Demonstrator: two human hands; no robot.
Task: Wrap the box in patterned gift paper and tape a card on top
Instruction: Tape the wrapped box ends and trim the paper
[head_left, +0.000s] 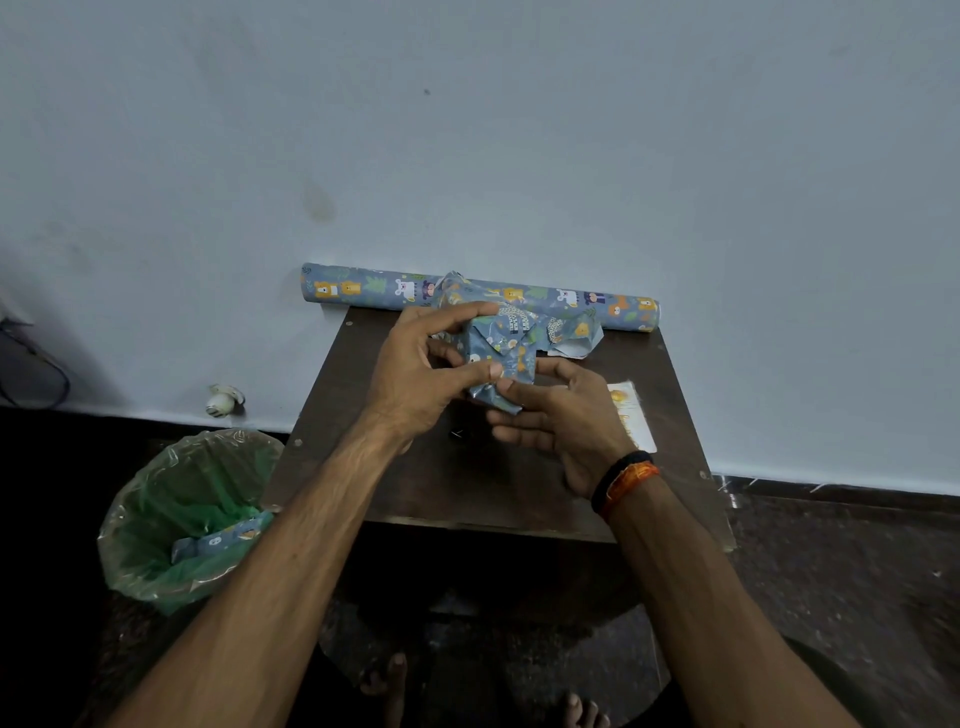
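Observation:
A small box (506, 345), covered in blue gift paper with animal prints, is held above the middle of the dark wooden table (467, 488). My left hand (421, 374) grips its left side, thumb and fingers curled round the paper. My right hand (563, 421) holds it from below and pinches the folded paper at its near end. Loose paper flaps stick out toward the right. The box itself is hidden under the paper. A white card (636, 415) with yellow print lies on the table to the right, partly behind my right hand.
A roll of the same patterned paper (363, 288) lies along the table's far edge against the wall. A bin lined with green plastic (182, 514) stands left of the table and holds paper scraps. A small dark object (457, 434) lies on the table under my hands.

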